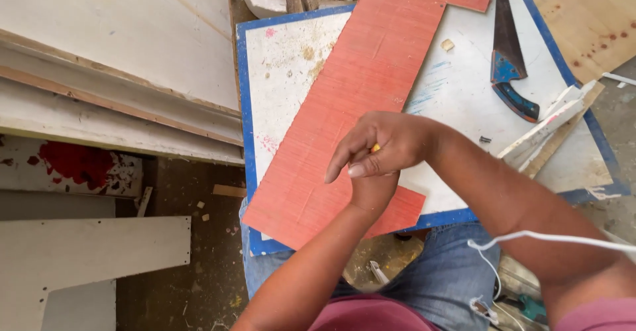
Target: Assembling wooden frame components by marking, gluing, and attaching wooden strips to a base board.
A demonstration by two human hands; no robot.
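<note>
Two hands meet over one red board (351, 106). The right hand (384, 142) lies on top, fingers (344, 155) curled closed over the left hand (372, 192); a small yellow object (375, 148) shows between them, pinched, its kind not discernible. Whether the left fingers are closed cannot be determined; they are hidden beneath the right hand. Directly under the fingers, the board lies diagonally on one white, blue-edged surface (285, 59). Beyond the fingers to the right, well apart: one handsaw (509, 59) with a blue handle, and pale wood strips (546, 129), number uncertain. One white cord (550, 238) crosses the right forearm.
</note>
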